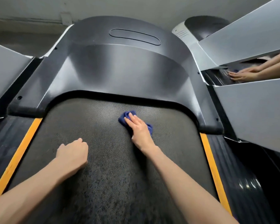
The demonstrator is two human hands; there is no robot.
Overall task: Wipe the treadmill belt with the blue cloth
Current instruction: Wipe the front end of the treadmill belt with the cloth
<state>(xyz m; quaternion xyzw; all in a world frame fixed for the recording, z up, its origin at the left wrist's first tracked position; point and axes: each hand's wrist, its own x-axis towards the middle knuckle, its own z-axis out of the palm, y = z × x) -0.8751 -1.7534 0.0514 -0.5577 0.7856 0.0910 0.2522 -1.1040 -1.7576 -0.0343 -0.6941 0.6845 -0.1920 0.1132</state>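
A: What takes up most of the view?

B: The treadmill belt (pixel 107 172), dark and finely textured, filling the lower middle. An orange stripe (pixel 18 152) edges it on the left and another on the right, with ribbed black side rails (pixel 242 175) outside them.

A: And ahead of it?

B: The motor cover (pixel 120 70), smooth dark plastic with a dull sheen, arches over the belt's front end. Grey upright panels (pixel 252 110) rise on both sides. Behind them a pale wall (pixel 136 5) meets a dull grey floor (pixel 23 39).

A: Anything else in the room?

B: A second machine at the far right, where another person's hands (pixel 239 75) lie flat on its deck.

A: And the hands here?

B: The right hand (pixel 140 128) lies on the blue cloth (pixel 128 116), fingers straight and close together, pressing it onto the belt near the front edge, right of centre. The cloth is bunched and shows beyond the fingertips and at the hand's right side. The left hand (pixel 72 153) is nearer the camera and left of centre, fingers curled into a fist with nothing in it. It rests on the belt, well apart from the cloth.

A: Any writing?

B: The long oval panel (pixel 134 37) on the cover is plain and dark. A white socket (pixel 66 18) sits low on the wall, too small to read.
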